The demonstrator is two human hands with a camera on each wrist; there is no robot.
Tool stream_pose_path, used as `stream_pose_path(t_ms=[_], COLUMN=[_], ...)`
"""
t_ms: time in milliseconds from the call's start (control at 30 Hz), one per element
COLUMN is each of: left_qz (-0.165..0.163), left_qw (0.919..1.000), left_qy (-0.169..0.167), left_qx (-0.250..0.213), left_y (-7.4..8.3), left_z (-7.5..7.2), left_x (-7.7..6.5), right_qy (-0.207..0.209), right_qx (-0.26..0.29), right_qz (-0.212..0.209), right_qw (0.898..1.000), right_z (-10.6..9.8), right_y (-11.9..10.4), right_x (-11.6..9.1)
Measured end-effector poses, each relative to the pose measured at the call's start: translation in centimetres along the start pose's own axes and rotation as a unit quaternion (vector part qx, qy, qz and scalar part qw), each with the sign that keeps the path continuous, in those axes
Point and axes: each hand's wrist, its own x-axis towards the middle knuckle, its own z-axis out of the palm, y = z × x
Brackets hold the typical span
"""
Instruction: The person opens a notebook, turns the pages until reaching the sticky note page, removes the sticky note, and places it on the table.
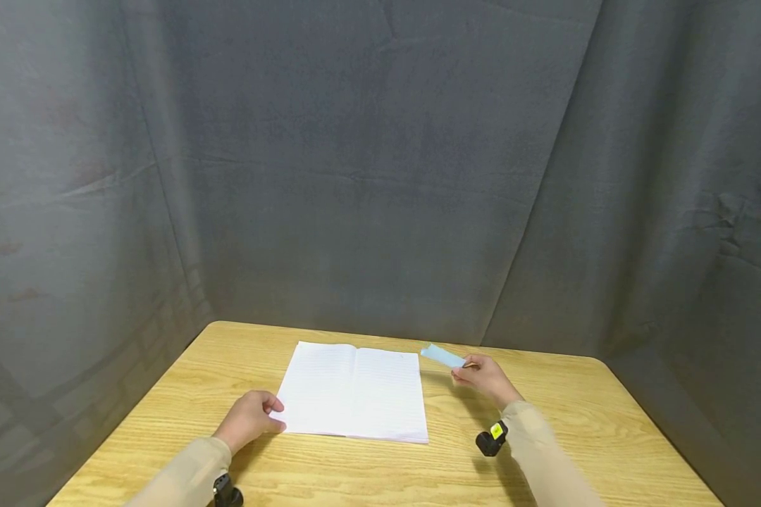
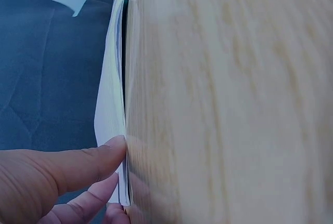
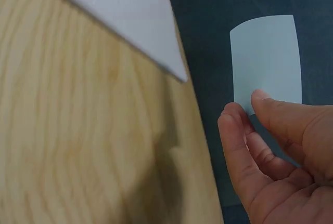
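Observation:
An open notebook (image 1: 351, 391) with lined white pages lies on the wooden table. At its near left corner my left hand (image 1: 249, 420) holds the edge; in the left wrist view the thumb (image 2: 93, 164) rests against the page stack (image 2: 110, 89), with fingers curled by the corner. My right hand (image 1: 484, 378) is to the right of the notebook. Between thumb and fingertips it pinches one end of a light blue slip of paper (image 1: 442, 355), raised above the table. The right wrist view shows the slip (image 3: 266, 60) slightly curved.
The wooden table (image 1: 330, 479) has rounded far corners. Grey cloth (image 1: 355, 176) hangs behind it and along both sides. A small black camera sits on each wrist, the right one (image 1: 491, 440) bearing a yellow sticker.

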Motion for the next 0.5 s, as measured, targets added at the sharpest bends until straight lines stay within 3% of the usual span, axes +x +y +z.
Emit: stream_pose_path(t_ms=[500], left_qz=[-0.001], left_qw=[1.0000], left_qy=[0.003], left_qx=[0.001], left_y=[0.1], left_z=[0.0], left_x=[-0.1], right_qy=[-0.005], right_qx=[-0.036], right_qz=[0.047], right_qw=[0.998], right_z=[-0.4], right_y=[2.1], right_x=[-0.5])
